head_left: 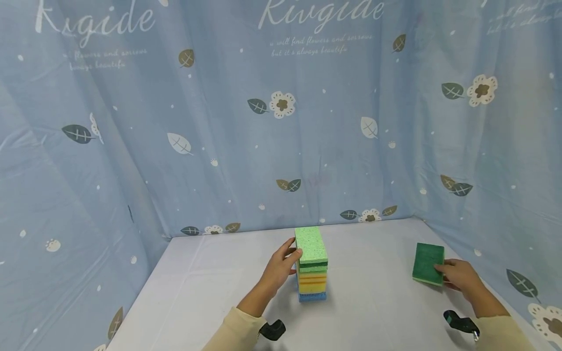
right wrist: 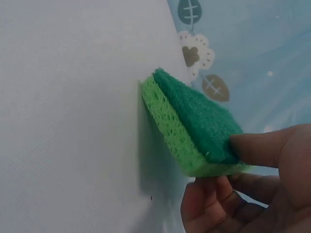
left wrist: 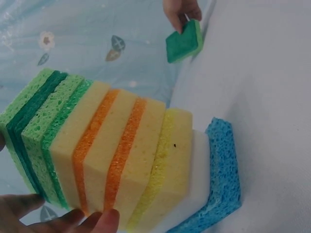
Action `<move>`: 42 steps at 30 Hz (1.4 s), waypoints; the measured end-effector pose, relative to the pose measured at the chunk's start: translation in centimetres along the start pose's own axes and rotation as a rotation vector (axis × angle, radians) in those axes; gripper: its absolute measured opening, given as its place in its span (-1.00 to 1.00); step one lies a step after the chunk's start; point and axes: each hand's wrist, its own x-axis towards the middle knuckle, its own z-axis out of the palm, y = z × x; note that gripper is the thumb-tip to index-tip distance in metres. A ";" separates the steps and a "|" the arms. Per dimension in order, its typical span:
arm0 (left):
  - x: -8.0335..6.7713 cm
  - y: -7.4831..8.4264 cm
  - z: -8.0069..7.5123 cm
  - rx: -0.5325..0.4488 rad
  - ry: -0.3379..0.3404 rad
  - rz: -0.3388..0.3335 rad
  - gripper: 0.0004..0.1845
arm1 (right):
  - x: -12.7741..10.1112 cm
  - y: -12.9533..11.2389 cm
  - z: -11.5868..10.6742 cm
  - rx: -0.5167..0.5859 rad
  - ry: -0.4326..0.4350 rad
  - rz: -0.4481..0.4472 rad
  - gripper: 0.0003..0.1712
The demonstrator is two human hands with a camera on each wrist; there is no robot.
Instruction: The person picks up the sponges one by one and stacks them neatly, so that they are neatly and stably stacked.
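Observation:
A tall stack of sponges [head_left: 312, 265] stands on the white table. Light green sponges with dark green layers top it, cream ones with orange and yellow layers fill the middle, and a white layer and a blue sponge [left wrist: 224, 167] form the bottom. Against the stack's left side rests my left hand [head_left: 277, 265], its fingers spread along the layers in the left wrist view. At the right, my right hand [head_left: 460, 279] pinches a green sponge [right wrist: 194, 124] by its near corner, thumb on the dark green scouring side and fingers beneath. That sponge tilts close over the table.
The white table [head_left: 373, 302] meets a blue printed curtain [head_left: 325, 146] at the back and on both sides. The right hand works close to the right-hand curtain. A black strap-like piece [head_left: 461, 321] hangs by the right wrist, another [head_left: 273, 330] by the left.

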 end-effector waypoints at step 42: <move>0.1 -0.1 -0.1 0.002 -0.015 -0.009 -0.24 | -0.4 -4.1 1.1 0.131 -0.177 -0.162 -0.18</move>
